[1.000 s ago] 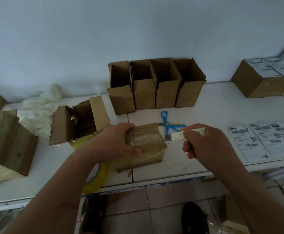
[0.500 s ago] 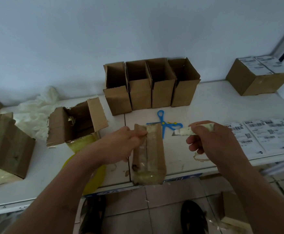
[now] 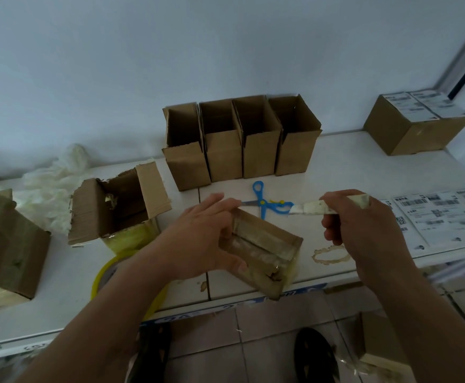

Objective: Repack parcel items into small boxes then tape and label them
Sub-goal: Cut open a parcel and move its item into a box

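Centre of the frame: the left hand (image 3: 198, 239) grips a small brown cardboard parcel wrapped in clear tape (image 3: 264, 251), fingers (image 3: 217, 201) curled over its far edge, thumb on the near side, holding it tilted at the front edge of the white table (image 3: 350, 167). To the right, the right hand (image 3: 364, 225) has its fingers clamped round a cutter with a pale, tape-covered handle (image 3: 314, 208), blade end pointing left toward the parcel but apart from it. Just behind the parcel lie blue-handled scissors (image 3: 267, 203). Top centre, four open brown cardboard boxes (image 3: 239, 150) stand in a row against the wall. Left of centre sits a torn open carton (image 3: 115, 205), with a yellowish tape roll (image 3: 101, 275) under the left forearm. At the right edge, printed white shipping labels (image 3: 441, 217) lie flat; upper right, a closed labelled box (image 3: 416, 123).
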